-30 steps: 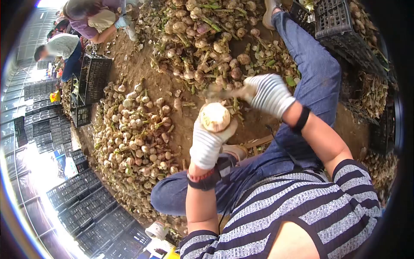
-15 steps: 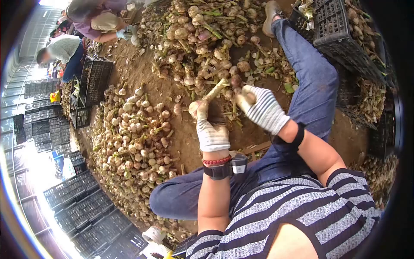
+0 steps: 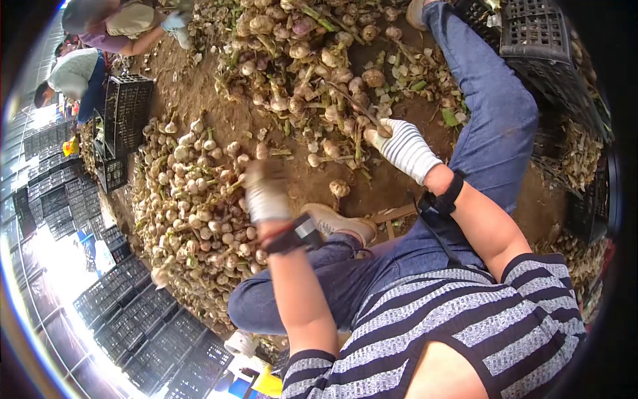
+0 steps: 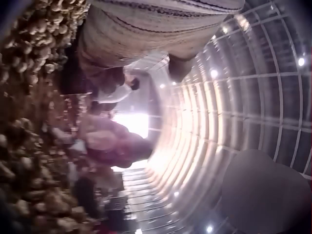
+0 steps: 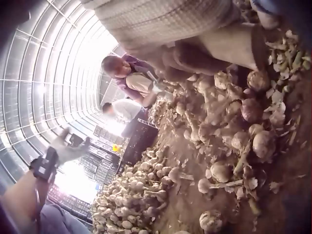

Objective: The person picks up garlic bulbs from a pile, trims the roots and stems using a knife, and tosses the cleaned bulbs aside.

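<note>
Over heaped garlic bulbs point(image 3: 193, 199), blurring by with the left hand point(image 3: 267, 193), fingers apart!
Gripping a slim tool point(image 3: 362, 113) in the right hand point(image 3: 407, 149), near another garlic heap point(image 3: 292, 60) ahead; leaving a lone bulb point(image 3: 339, 188) between both hands, a black crate point(image 3: 537, 30) beyond the right.

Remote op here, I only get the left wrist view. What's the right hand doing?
Observer: Head view shows the right hand gripping a thin tool.
Operator: Left hand holding anything?
Observer: Nothing visible in it. Right wrist view shows the left hand with its fingers spread.
Operator: Anything lying on the ground near the person's folded leg?
Observer: Yes, head view has a lone garlic bulb on bare soil, near a shoe.
</note>
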Demonstrator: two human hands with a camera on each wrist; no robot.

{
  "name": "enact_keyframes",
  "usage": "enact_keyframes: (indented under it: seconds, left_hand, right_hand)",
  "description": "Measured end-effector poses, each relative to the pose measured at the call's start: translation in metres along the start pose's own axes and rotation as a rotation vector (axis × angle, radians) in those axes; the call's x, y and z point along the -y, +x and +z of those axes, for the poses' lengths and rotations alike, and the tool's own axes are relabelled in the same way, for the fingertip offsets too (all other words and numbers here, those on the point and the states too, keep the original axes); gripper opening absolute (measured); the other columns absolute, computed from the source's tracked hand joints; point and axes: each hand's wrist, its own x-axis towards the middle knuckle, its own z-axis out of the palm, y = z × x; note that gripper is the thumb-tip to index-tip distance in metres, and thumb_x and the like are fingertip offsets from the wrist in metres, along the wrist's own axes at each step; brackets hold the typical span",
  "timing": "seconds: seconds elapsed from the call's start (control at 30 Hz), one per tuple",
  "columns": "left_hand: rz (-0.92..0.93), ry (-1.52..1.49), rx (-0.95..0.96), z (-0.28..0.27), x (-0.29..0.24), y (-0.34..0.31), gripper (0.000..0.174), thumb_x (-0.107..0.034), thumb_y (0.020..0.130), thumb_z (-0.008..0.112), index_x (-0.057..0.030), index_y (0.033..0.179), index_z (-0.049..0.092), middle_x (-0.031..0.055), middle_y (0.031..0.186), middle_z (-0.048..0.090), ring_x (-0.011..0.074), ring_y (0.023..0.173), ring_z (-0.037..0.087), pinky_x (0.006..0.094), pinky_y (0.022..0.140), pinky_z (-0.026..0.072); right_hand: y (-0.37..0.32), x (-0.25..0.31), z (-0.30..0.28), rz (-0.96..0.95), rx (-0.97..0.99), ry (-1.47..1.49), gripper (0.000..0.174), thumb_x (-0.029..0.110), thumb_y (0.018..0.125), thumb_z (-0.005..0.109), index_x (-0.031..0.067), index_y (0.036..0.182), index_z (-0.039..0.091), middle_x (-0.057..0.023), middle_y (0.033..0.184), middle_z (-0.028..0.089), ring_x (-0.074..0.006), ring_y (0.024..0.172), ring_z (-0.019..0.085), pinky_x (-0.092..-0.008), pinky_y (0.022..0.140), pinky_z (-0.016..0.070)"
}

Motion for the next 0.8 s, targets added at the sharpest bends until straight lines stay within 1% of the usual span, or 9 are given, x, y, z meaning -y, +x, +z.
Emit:
enact_keyframes:
  seconds: [0.07, 0.1, 0.13, 0.2, 0.3, 0.37, 0.47, 0.6, 0.8]
  left_hand:
    - [-0.335, 0.102, -0.073, 0.027, 0.07, 0.021, 0.034, -0.031, 0.081, 0.068, -0.0058, 0.103, 0.059, 0.0088, 0.093, 0.062, 0.0234, 0.084, 0.057, 0.0379, 0.074, 0.048]
    - [-0.407, 0.061, -0.158, 0.044, 0.093, 0.024, 0.063, -0.032, 0.068, 0.08, -0.0055, 0.117, 0.05, 0.0047, 0.082, 0.062, 0.0161, 0.068, 0.056, 0.0328, 0.063, 0.0472]
    - [-0.409, 0.175, 0.054, 0.031, 0.141, 0.058, 0.079, -0.032, 0.068, 0.081, -0.0031, 0.129, 0.042, 0.0095, 0.1, 0.062, 0.0214, 0.082, 0.059, 0.0371, 0.075, 0.0481]
    - [-0.231, 0.591, -0.237, 0.06, 0.173, 0.072, 0.086, -0.025, 0.066, 0.083, -0.001, 0.134, 0.037, 0.0146, 0.127, 0.051, 0.0265, 0.11, 0.052, 0.0364, 0.092, 0.0435]
    - [-0.493, 1.072, -0.128, 0.086, 0.162, 0.081, 0.092, -0.019, 0.063, 0.083, 0.0002, 0.137, 0.032, 0.0177, 0.133, 0.045, 0.0264, 0.114, 0.05, 0.036, 0.094, 0.0423]
    - [-0.347, 0.256, -0.238, 0.099, 0.117, 0.038, 0.093, -0.011, 0.063, 0.081, 0.0015, 0.138, 0.027, 0.0188, 0.133, 0.044, 0.0278, 0.111, 0.053, 0.0382, 0.089, 0.0473]
    - [-0.147, -0.2, -0.052, 0.094, 0.08, 0.021, 0.075, 0.002, 0.067, 0.071, -0.023, 0.128, 0.035, 0.0114, 0.114, 0.054, 0.0273, 0.088, 0.061, 0.0409, 0.071, 0.0549]
    - [-0.106, -0.367, 0.416, 0.065, 0.007, -0.018, 0.04, 0.0, 0.078, 0.057, -0.0107, 0.116, 0.051, 0.0091, 0.105, 0.059, 0.0221, 0.085, 0.061, 0.035, 0.066, 0.0543]
    - [0.144, 0.005, 0.39, 0.063, -0.044, -0.096, 0.037, -0.002, 0.074, 0.072, -0.006, 0.107, 0.055, 0.0028, 0.095, 0.061, 0.0136, 0.08, 0.059, 0.0254, 0.07, 0.0501]
  right_hand:
    - [0.0, -0.011, -0.001, 0.05, 0.051, -0.024, 0.043, 0.03, 0.084, 0.06, -0.0064, 0.106, 0.06, -0.0218, 0.091, 0.066, -0.0321, 0.084, 0.065, -0.0332, 0.075, 0.0509]
    - [-0.005, -0.004, -0.01, 0.112, 0.091, 0.041, 0.047, 0.032, 0.084, 0.061, -0.0067, 0.111, 0.058, -0.022, 0.096, 0.066, -0.0305, 0.088, 0.066, -0.0326, 0.077, 0.0509]
    - [-0.005, -0.007, -0.011, 0.117, 0.086, 0.032, 0.047, 0.032, 0.084, 0.061, -0.0067, 0.111, 0.058, -0.022, 0.096, 0.066, -0.0305, 0.088, 0.066, -0.0326, 0.077, 0.0509]
    - [-0.005, -0.013, -0.014, 0.119, 0.064, -0.018, 0.049, 0.033, 0.084, 0.063, -0.0069, 0.112, 0.058, -0.0221, 0.099, 0.066, -0.0294, 0.091, 0.066, -0.0325, 0.078, 0.0508]
    - [-0.003, -0.016, -0.008, 0.125, 0.038, -0.011, 0.049, 0.032, 0.083, 0.065, -0.0076, 0.111, 0.058, -0.0214, 0.098, 0.066, -0.0284, 0.091, 0.066, -0.0323, 0.079, 0.0506]
    - [-0.005, -0.011, -0.009, 0.125, 0.033, -0.007, 0.047, 0.032, 0.083, 0.065, -0.0059, 0.11, 0.059, -0.0183, 0.093, 0.068, -0.0238, 0.083, 0.065, -0.0315, 0.074, 0.0501]
    - [-0.007, -0.01, -0.009, 0.128, 0.084, 0.163, 0.041, 0.031, 0.083, 0.066, -0.0039, 0.105, 0.061, -0.0138, 0.082, 0.067, -0.019, 0.072, 0.061, -0.031, 0.068, 0.0486]
    - [-0.019, -0.003, -0.012, -0.042, 0.029, 0.256, 0.032, 0.032, 0.084, 0.064, 0.0005, 0.092, 0.063, -0.0054, 0.067, 0.059, -0.0138, 0.061, 0.05, -0.0312, 0.06, 0.0451]
    - [-0.044, 0.022, -0.049, -0.113, 0.075, 0.044, 0.024, 0.026, 0.085, 0.063, 0.0021, 0.082, 0.06, -0.005, 0.061, 0.051, -0.013, 0.058, 0.044, -0.0305, 0.058, 0.0428]
